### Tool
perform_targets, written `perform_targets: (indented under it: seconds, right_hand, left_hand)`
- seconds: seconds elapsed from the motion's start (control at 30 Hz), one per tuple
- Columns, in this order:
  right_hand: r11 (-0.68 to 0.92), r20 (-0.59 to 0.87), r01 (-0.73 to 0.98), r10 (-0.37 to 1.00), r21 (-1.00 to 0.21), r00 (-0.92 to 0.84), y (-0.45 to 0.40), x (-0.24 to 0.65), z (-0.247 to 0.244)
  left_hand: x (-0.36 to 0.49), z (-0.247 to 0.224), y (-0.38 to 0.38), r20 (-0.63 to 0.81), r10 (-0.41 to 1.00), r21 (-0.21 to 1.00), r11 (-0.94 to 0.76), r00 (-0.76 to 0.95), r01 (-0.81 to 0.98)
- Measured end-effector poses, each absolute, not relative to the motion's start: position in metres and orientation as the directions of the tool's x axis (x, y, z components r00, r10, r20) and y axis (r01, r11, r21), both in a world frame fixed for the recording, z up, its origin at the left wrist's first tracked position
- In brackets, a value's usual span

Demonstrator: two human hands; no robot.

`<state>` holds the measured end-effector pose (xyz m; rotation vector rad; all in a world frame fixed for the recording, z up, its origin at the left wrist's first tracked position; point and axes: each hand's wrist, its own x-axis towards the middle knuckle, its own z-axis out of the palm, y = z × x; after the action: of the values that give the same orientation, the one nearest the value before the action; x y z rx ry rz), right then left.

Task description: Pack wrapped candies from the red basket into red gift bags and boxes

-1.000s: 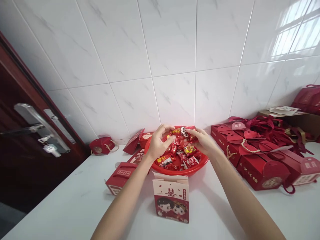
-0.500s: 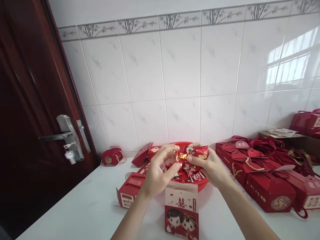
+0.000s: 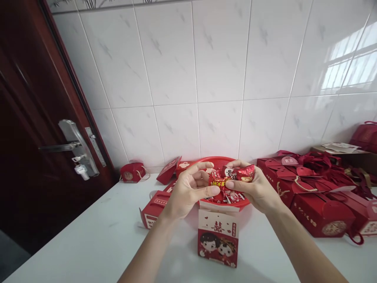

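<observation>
Several red wrapped candies [image 3: 245, 173] are pinched between the thumb and fingers of my right hand [image 3: 257, 190]. Beside it, my left hand [image 3: 188, 188] has its thumb and fingers apart around the left end of a red candy with yellow lettering [image 3: 217, 184]; its fingertips are partly hidden. Both hands are above a red plastic basket [image 3: 219, 160] that holds more red-wrapped candies [image 3: 234, 196]. In front of the basket, a red and cream box [image 3: 218, 239] with two cartoon figures stands upright on the white table, its top flaps raised.
Left of the basket lie red boxes [image 3: 154, 208], and a small red box [image 3: 132, 172] sits farther back. Red boxes [image 3: 322, 214] and dark red ribbons [image 3: 319, 165] crowd the right. A tiled wall [image 3: 219, 78] rises behind; a dark door [image 3: 32, 118] is at left.
The view has tilted down and shifted a little. My hands stay above the basket, and the yellow-lettered candy has turned so its lettering faces the camera.
</observation>
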<state>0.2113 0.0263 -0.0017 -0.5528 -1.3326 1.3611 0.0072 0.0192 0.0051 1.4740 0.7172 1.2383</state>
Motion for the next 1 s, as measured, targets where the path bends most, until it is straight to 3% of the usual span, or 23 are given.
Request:
perform_targets:
  seconds: [0.2,0.33,0.47,0.57,0.73,1.0]
  right_hand:
    - [0.248,0.336,-0.317,0.905,-0.915,-0.260,0.027,0.216,0.002]
    - [0.320,0.341,-0.133,0.923,-0.938,-0.179,0.024,0.231,0.008]
    - [0.399,0.379,0.068,0.904,-0.914,-0.200,0.016,0.243,0.017]
    - [0.471,0.422,0.175,0.870,-0.865,-0.257,0.012,0.243,0.019]
    - [0.557,0.462,0.269,0.818,-0.786,-0.343,0.015,0.236,0.014]
    - [0.608,0.411,0.421,0.781,-0.673,-0.471,0.018,0.216,-0.004]
  left_hand:
    - [0.008,0.003,0.022,0.346,0.876,0.938,-0.310,0.335,-0.157]
    - [-0.007,0.010,0.019,0.394,0.804,0.839,-0.512,0.446,0.182]
    - [-0.022,0.013,0.019,0.164,0.725,0.663,-0.583,0.669,0.469]
    - [-0.019,0.007,0.024,0.080,0.704,0.662,-0.567,0.705,0.491]
    - [-0.006,-0.002,0.035,0.081,0.740,0.739,-0.494,0.667,0.458]
    - [-0.011,-0.004,0.039,-0.054,0.773,0.748,-0.388,0.632,0.539]
